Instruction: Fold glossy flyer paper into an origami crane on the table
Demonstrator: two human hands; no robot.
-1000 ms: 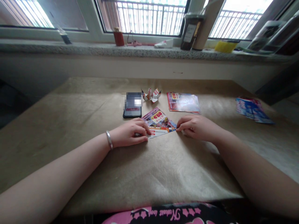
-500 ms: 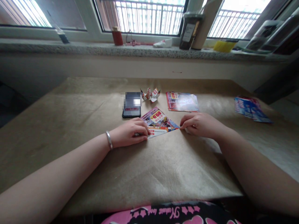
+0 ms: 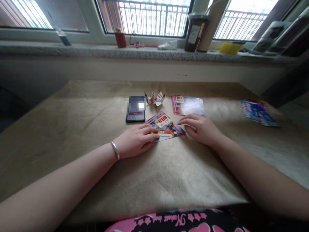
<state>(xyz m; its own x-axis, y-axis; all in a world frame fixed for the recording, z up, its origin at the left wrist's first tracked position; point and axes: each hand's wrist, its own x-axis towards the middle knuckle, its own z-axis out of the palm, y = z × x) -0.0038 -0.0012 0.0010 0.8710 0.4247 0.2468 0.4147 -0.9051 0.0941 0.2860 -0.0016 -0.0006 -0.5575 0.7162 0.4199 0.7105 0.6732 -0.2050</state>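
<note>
A printed paper flyer (image 3: 166, 127), folded along its near edge, lies on the table in front of me. Over its left end rests my left hand (image 3: 140, 139), fingers laid out on the paper, a silver bracelet at the wrist. At the flyer's right tip is my right hand (image 3: 200, 129), its fingers apart and slightly bent, near or touching the edge. Just beyond the flyer stand a folded paper figure (image 3: 155, 99) and, left of it, a phone (image 3: 135, 111) lying flat with a partly blurred screen.
A stack of flyers (image 3: 188, 105) lies behind my right hand. More blue and red flyers (image 3: 260, 113) are spread at the right. The brown-covered table (image 3: 96, 106) meets a wall under a stone sill (image 3: 91, 51), which holds a red bottle (image 3: 120, 38) and a dark lidded container (image 3: 194, 33).
My right hand has let go of the flyer's right tip, opened its fingers and shifted slightly left. My left hand has slid a little right over the paper and flattened.
</note>
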